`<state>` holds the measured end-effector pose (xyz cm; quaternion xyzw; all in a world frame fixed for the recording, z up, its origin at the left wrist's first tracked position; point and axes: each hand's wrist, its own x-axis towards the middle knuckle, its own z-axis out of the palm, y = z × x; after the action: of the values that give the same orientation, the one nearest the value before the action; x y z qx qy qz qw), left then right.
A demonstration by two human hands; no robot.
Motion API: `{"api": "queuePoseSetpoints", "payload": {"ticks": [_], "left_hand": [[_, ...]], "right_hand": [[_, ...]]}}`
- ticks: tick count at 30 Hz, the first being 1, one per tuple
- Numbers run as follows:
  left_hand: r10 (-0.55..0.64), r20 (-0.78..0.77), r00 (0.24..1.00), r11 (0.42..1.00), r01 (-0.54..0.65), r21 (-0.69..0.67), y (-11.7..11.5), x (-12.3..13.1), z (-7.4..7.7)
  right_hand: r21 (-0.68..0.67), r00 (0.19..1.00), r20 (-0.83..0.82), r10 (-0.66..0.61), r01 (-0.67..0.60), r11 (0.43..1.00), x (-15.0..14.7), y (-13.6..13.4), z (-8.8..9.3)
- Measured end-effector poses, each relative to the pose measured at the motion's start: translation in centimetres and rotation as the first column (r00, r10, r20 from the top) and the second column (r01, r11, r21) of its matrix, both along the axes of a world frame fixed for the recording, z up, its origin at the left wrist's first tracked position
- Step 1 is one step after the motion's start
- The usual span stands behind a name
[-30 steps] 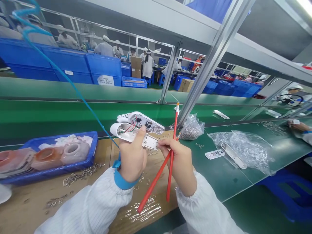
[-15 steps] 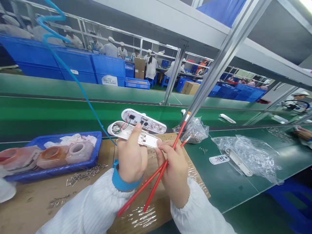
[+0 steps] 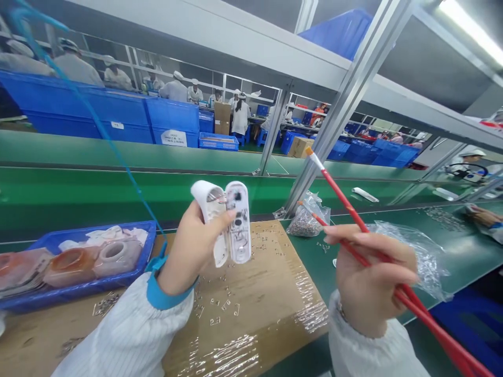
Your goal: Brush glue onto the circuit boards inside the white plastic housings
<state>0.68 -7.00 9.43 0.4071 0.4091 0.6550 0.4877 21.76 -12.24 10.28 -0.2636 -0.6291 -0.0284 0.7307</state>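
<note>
My left hand (image 3: 192,246), with a blue wrist strap (image 3: 173,288), grips an opened white plastic device housing (image 3: 208,196). Its other half, a shell with a circuit board (image 3: 238,230), stands upright alongside, joined by thin wires, under my thumb. Two red-handled paintbrushes (image 3: 346,201) are held in my right hand (image 3: 373,277), which is apart from the housing. The larger brush points up and left with a pale orange tip; the smaller one's tip lies below it. Small metal clips (image 3: 226,303) are scattered on the taped cardboard (image 3: 271,303) beneath my hands.
A blue tray (image 3: 149,251) with tape rolls and cloths stands at left. A bag of small metal parts (image 3: 308,222) sits by the metal post (image 3: 334,115). Another clear bag (image 3: 428,251) lies at right. A blue coiled cord (image 3: 113,146) hangs at left; a co-worker's hand (image 3: 487,217) shows far right.
My right hand has moved away from the housing to the right, carrying the brushes. My left hand has turned the housing from lying crosswise to upright and shifted slightly left.
</note>
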Motion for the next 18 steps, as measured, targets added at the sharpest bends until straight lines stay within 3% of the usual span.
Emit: {"api": "queuePoseSetpoints", "payload": {"ticks": [3,8,13,16,18], "left_hand": [[-0.028,-0.272,0.962,1.0,0.024,-0.017,-1.0,0.2,-0.1],[-0.126,-0.443,0.888,0.992,0.12,-0.041,-2.0,1.3,-0.5],[-0.155,-0.49,0.858,0.987,0.152,-0.046,-2.4,1.5,-0.7],[-0.127,-0.449,0.884,0.992,0.116,-0.053,-2.5,1.3,-0.6],[-0.091,-0.405,0.91,0.996,0.076,-0.052,-2.5,1.0,-0.4]], "right_hand": [[0.023,0.994,-0.088,0.059,-0.057,0.998,0.0,-0.9,0.7],[0.021,0.995,-0.096,0.026,-0.024,0.999,0.2,-2.3,0.5],[0.002,0.986,-0.093,0.135,-0.135,0.991,-0.7,-2.6,0.9],[-0.013,0.974,-0.085,0.212,-0.213,0.977,-1.4,-2.3,1.1],[0.0,0.978,-0.076,0.192,-0.193,0.981,-1.3,-2.1,1.0]]}}
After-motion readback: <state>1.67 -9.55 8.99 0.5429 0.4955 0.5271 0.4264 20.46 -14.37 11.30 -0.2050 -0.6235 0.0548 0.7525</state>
